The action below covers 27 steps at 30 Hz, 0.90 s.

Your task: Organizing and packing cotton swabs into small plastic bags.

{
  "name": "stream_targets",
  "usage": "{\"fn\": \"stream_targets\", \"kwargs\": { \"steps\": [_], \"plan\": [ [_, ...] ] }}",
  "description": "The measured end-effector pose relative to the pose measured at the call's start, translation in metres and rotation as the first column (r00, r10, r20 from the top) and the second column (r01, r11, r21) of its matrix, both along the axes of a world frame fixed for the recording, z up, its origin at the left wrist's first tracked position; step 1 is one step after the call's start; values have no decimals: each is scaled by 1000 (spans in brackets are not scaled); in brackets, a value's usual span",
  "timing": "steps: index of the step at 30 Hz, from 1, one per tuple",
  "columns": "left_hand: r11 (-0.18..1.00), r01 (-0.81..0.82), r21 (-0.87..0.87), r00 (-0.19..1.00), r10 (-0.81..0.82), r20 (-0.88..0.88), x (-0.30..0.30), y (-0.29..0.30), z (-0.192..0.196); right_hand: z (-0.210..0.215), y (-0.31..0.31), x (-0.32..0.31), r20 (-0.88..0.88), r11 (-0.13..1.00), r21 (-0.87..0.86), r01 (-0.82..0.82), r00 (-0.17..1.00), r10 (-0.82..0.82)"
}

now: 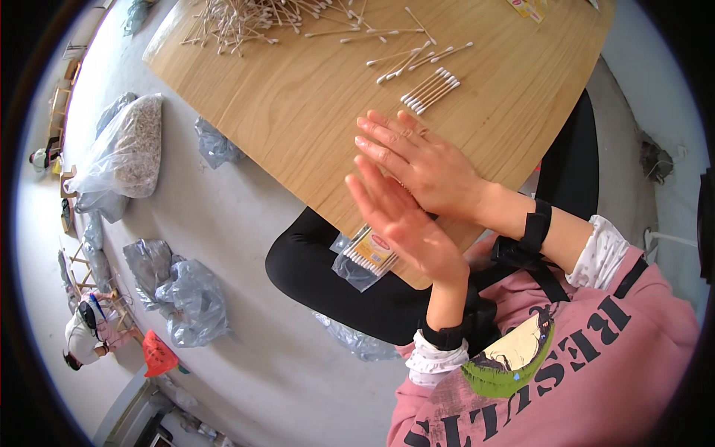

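- Pressing flat, the right hand (421,167) lies palm down with fingers spread near the surface's (298,104) near edge; nothing is pinched.
- The left hand (406,223) is open too, fingers straight and together, edge-on across the right wrist and just above a packet of cotton swabs (369,253).
- That packet, a clear bag with a yellow and red label, overhangs the near edge of the surface; whether the left hand touches it is hard to tell.
- Handling, as a judgement: the packet is light and its film slippery and soft, the sticks inside thin and easily bent; hold it by the bag's flat sides.
- A neat row of swabs (430,91) lies just beyond the right fingertips; a loose heap of swabs (238,22) sits at the far left corner.
- On the floor left of the surface stand filled plastic sacks (130,149).
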<state>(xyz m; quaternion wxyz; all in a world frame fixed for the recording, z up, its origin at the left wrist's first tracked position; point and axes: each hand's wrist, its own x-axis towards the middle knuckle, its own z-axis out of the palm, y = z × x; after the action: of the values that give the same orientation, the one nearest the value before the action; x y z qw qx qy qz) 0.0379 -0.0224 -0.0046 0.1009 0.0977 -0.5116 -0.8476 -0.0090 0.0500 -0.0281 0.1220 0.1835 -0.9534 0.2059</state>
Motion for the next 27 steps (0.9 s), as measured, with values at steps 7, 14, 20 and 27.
{"fn": "stream_targets", "kwargs": {
  "steps": [7, 14, 20, 27],
  "plan": [
    [998, 68, -10, 997, -67, 46, -5, 3, 0, 6, -1, -4, -47, 996, 26, 90, 995, -89],
    [999, -43, -24, 997, 44, 61, -1, -5, 7, 6, 1, -6, -36, 998, 62, 11, 999, -9],
    [1000, -17, -22, 999, 18, 33, 0, -9, 2, 3, -8, -5, -10, 1000, -2, -15, 1000, 15],
    [487, 44, -872, 960, 222, 172, 3, -108, 11, 2, 0, -1, -16, 997, 73, -14, 1000, 15]
  ]
}}
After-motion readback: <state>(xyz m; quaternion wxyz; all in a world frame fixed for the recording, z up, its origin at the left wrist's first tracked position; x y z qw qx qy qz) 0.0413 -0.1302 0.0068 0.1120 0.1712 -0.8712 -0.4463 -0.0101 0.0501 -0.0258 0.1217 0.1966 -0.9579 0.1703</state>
